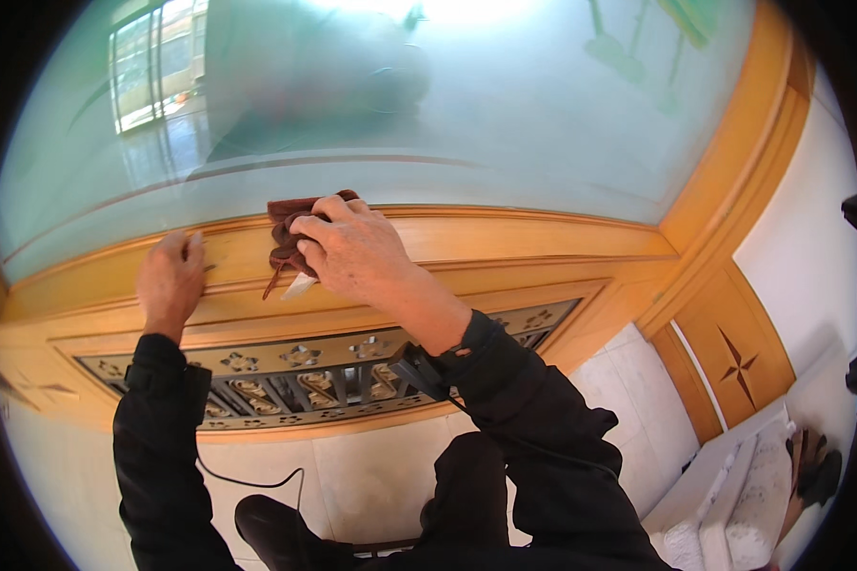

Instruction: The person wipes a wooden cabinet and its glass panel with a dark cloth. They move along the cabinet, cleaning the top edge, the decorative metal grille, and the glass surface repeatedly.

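My right hand (pixel 361 250) presses a bunched dark red-brown cloth (pixel 293 228) onto the wooden ledge (pixel 485 239) under a large frosted glass panel (pixel 514 143). A cord and a white tag hang from the cloth's lower side. My left hand (pixel 171 278), fingers curled, rests on the same ledge to the left of the cloth; nothing can be seen in it, though its palm is hidden. Below the ledge, an ornamental metal grille (pixel 314 389) with flower cut-outs is set in the wooden frame.
A wooden post (pixel 735 143) bounds the glass at right, with a star-inlaid wooden panel (pixel 739 360) beyond it. White wrapped items (pixel 753 492) lie at lower right on the pale tiled floor (pixel 371 478). Thin black cables run by both my sleeves.
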Demonstrator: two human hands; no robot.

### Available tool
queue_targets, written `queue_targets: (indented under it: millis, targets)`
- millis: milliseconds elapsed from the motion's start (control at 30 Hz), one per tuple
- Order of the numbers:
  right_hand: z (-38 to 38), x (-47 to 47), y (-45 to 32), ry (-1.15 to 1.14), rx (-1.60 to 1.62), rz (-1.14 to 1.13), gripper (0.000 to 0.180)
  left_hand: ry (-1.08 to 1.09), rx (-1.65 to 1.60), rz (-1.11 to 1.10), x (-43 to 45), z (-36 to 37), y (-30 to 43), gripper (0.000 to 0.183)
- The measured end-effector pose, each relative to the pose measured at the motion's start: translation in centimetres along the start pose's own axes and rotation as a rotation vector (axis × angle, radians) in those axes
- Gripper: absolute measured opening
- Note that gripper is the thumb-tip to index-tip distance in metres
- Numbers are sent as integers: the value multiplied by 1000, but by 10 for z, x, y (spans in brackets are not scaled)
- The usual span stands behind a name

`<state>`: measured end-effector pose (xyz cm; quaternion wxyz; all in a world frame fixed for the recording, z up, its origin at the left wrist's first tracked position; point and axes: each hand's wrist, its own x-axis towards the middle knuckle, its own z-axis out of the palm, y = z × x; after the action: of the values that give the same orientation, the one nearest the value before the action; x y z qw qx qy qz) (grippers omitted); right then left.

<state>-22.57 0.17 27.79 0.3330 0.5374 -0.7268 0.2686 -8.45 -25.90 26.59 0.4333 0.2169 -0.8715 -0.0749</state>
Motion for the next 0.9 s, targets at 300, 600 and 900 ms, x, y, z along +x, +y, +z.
queue_targets:
  millis: [300,600,900]
  targets:
    - [-100,-72,112,-23,-214,163,18,-25,10,14,5,8,-23,38]
    - [-270,-211,294,67,-513,670,22,-29,0,16,10,17,-50,41]
    - [-292,-241,330,111,-640,681,24,-17,24,5,11,21,-62,41]
